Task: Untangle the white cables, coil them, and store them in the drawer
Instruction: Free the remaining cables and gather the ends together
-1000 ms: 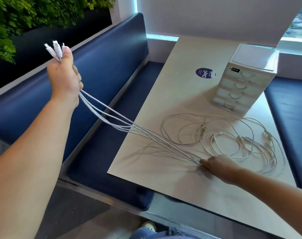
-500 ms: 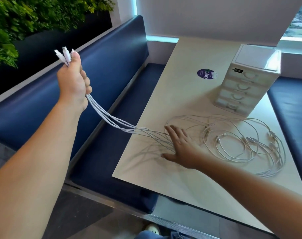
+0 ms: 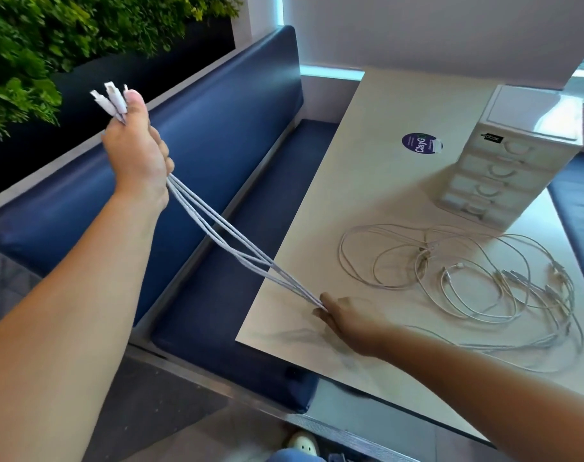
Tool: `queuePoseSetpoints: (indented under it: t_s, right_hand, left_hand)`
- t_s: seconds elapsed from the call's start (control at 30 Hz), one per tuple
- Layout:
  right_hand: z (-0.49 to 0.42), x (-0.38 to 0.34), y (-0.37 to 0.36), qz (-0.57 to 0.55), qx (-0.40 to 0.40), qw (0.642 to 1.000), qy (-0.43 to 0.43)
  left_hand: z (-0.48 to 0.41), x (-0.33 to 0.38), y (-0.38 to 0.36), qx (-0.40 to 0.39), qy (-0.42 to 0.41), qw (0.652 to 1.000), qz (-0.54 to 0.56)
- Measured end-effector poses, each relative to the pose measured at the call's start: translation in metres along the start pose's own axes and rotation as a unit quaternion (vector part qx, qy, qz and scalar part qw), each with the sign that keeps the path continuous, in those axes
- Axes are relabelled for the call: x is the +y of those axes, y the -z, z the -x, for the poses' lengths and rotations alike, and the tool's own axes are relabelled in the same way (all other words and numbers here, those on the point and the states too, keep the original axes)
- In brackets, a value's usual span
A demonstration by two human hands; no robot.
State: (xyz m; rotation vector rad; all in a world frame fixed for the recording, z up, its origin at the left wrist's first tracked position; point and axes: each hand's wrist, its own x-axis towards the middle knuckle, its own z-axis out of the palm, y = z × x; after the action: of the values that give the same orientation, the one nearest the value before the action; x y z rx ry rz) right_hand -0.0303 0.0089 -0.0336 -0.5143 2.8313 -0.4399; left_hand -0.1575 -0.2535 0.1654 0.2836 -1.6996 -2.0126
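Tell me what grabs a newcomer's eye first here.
A bundle of white cables stretches taut between the left hand, raised over the blue bench, and the right hand, which grips it at the table edge. Their loose loops sprawl on the table before a small white drawer unit.

A big pale table (image 3: 367, 181) fills the middle & right. A round purple sticker (image 3: 418, 144) w/ white letters is stuck on it, near the far end. A long blue bench (image 3: 217, 111) runs along the table's left side, w/ a soft back & a flat seat (image 3: 237, 311). Behind the bench, top left, are green leafy plants (image 3: 50, 38). Another blue seat (image 3: 580, 195) shows at the right edge. A white wall (image 3: 433, 28) is at the back, w/ a thin blue light strip (image 3: 330, 72) low on it. Gray floor (image 3: 170, 421) at the bottom, & the tip of a pale shoe (image 3: 302, 445).
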Motion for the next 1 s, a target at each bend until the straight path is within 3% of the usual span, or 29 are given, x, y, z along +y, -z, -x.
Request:
queuePoseSetpoints:
  t_s: [0.17,0.37,0.63,0.8,1.0]
  right_hand:
    - [0.032,-0.007,-0.024,-0.010,-0.022,0.997,0.074]
    - [0.039,0.009,-0.024,-0.035,0.043,0.998,-0.002]
    - [0.039,0.019,-0.023,0.161,0.054,0.982,0.076]
    - [0.047,0.022,-0.019,0.034,0.039,0.997,0.055]
    - [0.054,0.037,-0.019,0.005,0.034,0.996,0.085]
  left_hand:
    - [0.011,-0.022,-0.015,-0.034,0.022,0.999,-0.025]
    - [0.019,-0.029,-0.028,-0.110,0.033,0.992,-0.062]
    - [0.038,-0.039,-0.050,-0.150,0.011,0.984,-0.098]
    - [0.049,-0.043,-0.056,-0.161,-0.007,0.980,-0.114]
    - [0.061,-0.045,-0.066,-0.169,-0.014,0.978,-0.121]
